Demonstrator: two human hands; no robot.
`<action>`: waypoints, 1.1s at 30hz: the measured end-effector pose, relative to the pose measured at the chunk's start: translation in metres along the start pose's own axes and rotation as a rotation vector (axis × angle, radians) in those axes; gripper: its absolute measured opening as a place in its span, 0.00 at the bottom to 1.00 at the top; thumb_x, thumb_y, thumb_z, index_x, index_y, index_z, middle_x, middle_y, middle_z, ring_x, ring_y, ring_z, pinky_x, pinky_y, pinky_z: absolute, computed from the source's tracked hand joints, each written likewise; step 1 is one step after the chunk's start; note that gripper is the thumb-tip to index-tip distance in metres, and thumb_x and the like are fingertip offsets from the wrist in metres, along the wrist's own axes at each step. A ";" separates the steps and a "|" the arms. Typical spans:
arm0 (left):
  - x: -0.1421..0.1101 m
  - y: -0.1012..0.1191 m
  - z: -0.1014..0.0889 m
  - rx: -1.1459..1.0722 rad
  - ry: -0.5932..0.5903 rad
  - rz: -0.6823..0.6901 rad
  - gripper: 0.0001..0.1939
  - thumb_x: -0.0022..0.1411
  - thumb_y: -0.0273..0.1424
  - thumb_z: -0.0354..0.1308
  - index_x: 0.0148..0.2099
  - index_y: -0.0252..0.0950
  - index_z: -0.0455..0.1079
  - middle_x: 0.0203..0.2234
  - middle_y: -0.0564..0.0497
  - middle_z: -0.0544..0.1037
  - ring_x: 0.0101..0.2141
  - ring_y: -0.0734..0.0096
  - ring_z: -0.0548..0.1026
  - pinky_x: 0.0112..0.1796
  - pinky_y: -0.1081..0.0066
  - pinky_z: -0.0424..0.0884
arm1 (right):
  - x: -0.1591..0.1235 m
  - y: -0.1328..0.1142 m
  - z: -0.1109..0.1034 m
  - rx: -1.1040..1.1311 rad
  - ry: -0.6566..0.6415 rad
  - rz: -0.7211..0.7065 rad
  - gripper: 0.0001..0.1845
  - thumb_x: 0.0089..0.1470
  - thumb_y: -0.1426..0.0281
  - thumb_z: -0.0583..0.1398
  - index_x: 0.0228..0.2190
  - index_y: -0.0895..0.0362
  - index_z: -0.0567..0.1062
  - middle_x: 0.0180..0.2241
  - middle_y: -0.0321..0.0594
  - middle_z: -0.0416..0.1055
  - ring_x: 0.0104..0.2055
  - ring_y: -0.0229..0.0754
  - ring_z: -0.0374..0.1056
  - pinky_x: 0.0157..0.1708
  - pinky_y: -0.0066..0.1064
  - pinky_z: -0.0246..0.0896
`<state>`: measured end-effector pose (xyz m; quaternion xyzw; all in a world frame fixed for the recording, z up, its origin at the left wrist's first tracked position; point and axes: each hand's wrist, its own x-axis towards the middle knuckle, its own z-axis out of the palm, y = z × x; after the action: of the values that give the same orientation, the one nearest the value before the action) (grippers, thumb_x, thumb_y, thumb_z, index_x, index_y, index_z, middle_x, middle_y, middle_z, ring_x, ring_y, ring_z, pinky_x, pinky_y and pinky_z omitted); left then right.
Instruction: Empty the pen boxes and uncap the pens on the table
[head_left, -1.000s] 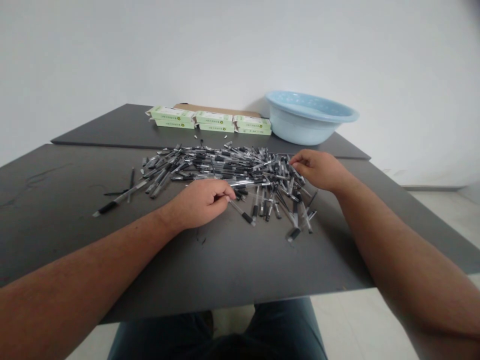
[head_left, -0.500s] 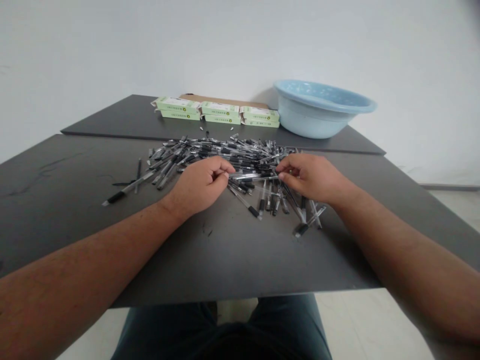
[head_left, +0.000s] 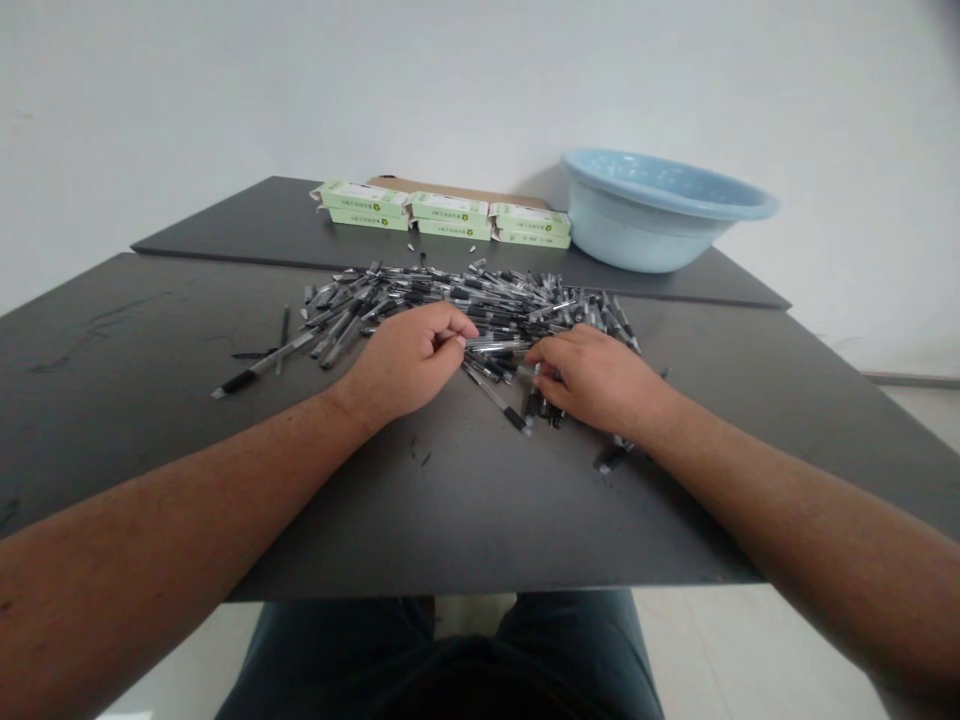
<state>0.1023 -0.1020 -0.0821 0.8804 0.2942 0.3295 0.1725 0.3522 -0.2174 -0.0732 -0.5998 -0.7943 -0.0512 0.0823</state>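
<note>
Head view: left hand, thumb close to forefinger, any pinch impossible to tell; right hand curled, fingertips slightly parted, over the near-right of the heap of clear-plastic, black-gripped pens. At the heap's near edge, one slim, black-gripped clear pen, slanting near-rightward, far end nearest the left fingertips.

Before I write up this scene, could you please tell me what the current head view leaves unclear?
All in the head view:
- Left hand: its own curl hides whether it pinches a pen.
- Pens beneath the right hand: covered by it.
- Blue basin: near wall hides the bottom.
- Green boxes: print too small.
</note>
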 end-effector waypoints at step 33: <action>0.001 -0.003 0.001 0.021 -0.062 0.004 0.14 0.66 0.30 0.56 0.47 0.36 0.82 0.37 0.48 0.85 0.37 0.62 0.81 0.46 0.63 0.77 | -0.005 0.023 -0.013 0.142 0.191 0.076 0.10 0.58 0.73 0.59 0.40 0.55 0.79 0.37 0.46 0.76 0.41 0.51 0.72 0.44 0.40 0.65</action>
<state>0.1025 -0.0996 -0.0839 0.8926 0.2904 0.2991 0.1717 0.3766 -0.2182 -0.0621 -0.6146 -0.7611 -0.0485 0.2018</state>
